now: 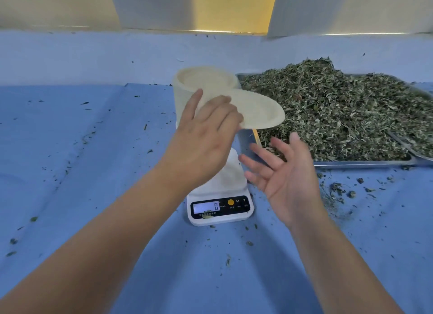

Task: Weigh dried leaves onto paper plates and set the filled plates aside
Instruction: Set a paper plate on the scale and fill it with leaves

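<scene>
While the left hand [206, 135] reaches forward over the scale [220, 203], I see its fingers curled round the near edge of a single paper plate [260, 113], with the back of the hand towards the camera. That plate hangs in the air, tilted, above the left corner of the metal tray [363, 164] and just in front of the stack of paper plates [201, 83] that stands behind the scale. From my view the right hand [281, 175] is spread wide, palm turned up and leftward, fingers straight and apart, gripping nothing; it hovers beside the scale, near the tray's front left corner. The scale's platform is bare where I can see it, and the display reads 0. Dried leaves [339, 112] lie heaped in the tray, to the right of the stack. Loose leaf crumbs [339, 189] are scattered on the blue cloth [82, 149] that covers the table, thickest just in front of the tray.
</scene>
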